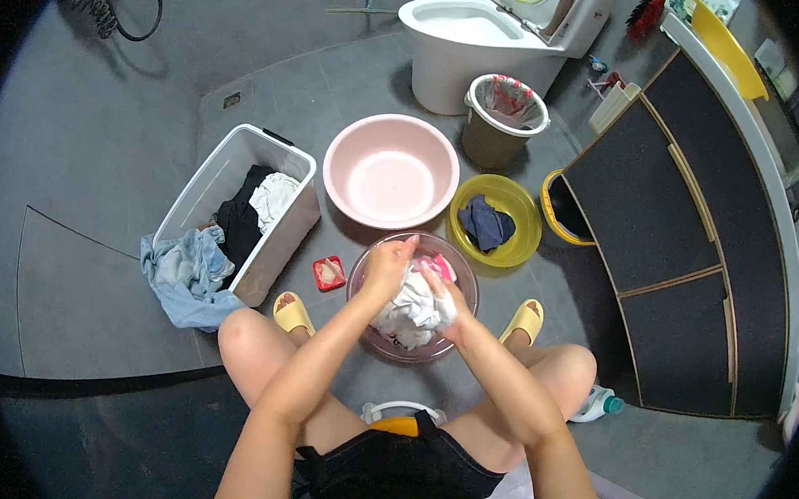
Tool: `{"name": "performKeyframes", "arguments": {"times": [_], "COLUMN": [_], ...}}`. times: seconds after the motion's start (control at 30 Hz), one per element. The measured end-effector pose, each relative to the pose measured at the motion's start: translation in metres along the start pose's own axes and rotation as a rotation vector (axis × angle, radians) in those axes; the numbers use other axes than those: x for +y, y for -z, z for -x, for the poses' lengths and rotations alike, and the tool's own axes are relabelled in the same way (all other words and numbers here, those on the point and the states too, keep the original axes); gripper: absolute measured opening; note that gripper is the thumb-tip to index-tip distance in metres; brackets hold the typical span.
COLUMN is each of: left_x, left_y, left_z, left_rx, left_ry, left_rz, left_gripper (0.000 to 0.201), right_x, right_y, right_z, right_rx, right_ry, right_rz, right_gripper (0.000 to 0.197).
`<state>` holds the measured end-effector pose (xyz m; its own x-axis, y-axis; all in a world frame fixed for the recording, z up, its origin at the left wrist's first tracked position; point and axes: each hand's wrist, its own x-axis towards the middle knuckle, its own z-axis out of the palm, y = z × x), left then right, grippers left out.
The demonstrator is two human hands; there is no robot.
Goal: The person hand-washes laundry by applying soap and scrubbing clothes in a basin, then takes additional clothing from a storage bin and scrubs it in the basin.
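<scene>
Head view: work looks mid-way on one piece, a white cloth (407, 312), bunched up inside the clear purplish basin (473, 302) between the person's feet. Left hand (389, 267) is at the far left part of the cloth, fingers look curled, but the grip underneath is hidden, so can't tell if it's closed on fabric. Right hand (449, 313) is clasped on the right side of the same cloth. Hands are near each other, not touching, cloth between them. Something pink (439, 267) shows at the far side of the bundle, print or separate item, can't tell

Done so far: cloth is in the basin and in hand. Not done, as judged: it's neither spread out nor set aside, so this piece seems unfinished. How clean or wet it is, can't tell

Other pieces, none in hand: black cloth (240, 214) and another white piece (275, 198) in the pale storage bin (282, 259), light-blue denim (187, 278) hanging over its near end, dark blue cloth (486, 224) in the yellow basin (532, 237). Whether these are waiting or finished doesn't show. Pink basin (338, 173) stands just beyond, red dish (332, 287) with a pale bar (328, 271) just left of the work
</scene>
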<state>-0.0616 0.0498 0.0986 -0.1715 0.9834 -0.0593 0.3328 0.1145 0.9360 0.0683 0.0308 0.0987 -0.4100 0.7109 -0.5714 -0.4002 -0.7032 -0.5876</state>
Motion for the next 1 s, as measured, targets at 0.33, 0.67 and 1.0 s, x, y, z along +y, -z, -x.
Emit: {"name": "performKeyframes", "arguments": {"times": [0.33, 0.67, 1.0], "left_x": [0.018, 0.006, 0.053], "left_y": [0.047, -0.028, -0.040], "left_z": [0.000, 0.036, 0.055], "left_rx": [-0.550, 0.202, 0.098], "left_ry": [0.272, -0.433, -0.681], "left_rz": [0.755, 0.141, -0.087], "left_gripper": [0.011, 0.013, 0.030], "right_x": [-0.030, 0.014, 0.025], "right_y": [0.027, 0.020, 0.065], "right_z": [0.008, -0.016, -0.031], "right_rx": [-0.239, 0.060, -0.235], "right_ry": [0.028, 0.121, 0.155], "right_rz": [0.695, -0.134, -0.311], "right_gripper": [0.028, 0.028, 0.020]}}
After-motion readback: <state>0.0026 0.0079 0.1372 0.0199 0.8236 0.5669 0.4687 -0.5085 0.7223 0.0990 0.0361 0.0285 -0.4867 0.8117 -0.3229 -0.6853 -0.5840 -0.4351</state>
